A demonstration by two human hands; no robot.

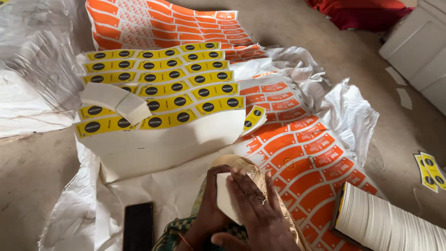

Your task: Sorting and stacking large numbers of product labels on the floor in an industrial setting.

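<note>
Blanks (pixel 226 197), a small white stack of curved paper pieces, sit between the person's two hands, low in the middle, over their lap. The left hand (pixel 209 204) is curled around the stack from the side and grips it. The right hand (pixel 258 209) lies flat on top with fingers spread, pressing down, it seems, so the edges line up and nothing slips.

Just ahead on the floor lies a big yellow sheet (pixel 158 88) with rows of the same curved shapes printed on it, each with dark round spots. A few loose white pieces (pixel 116 100) rest on it, near its left edge. It lies close, easy to reach.

Under and beside it are orange sheets (pixel 302 144) with the same curved shapes, spread over crumpled white wrap (pixel 348 111) that keeps them off the dusty floor.

A tall pile (pixel 385 223) of white pieces lies on its side at the lower right. A dark phone (pixel 138 226) lies flat by the left knee. Two small yellow scraps (pixel 429 171) lie far right.
</note>
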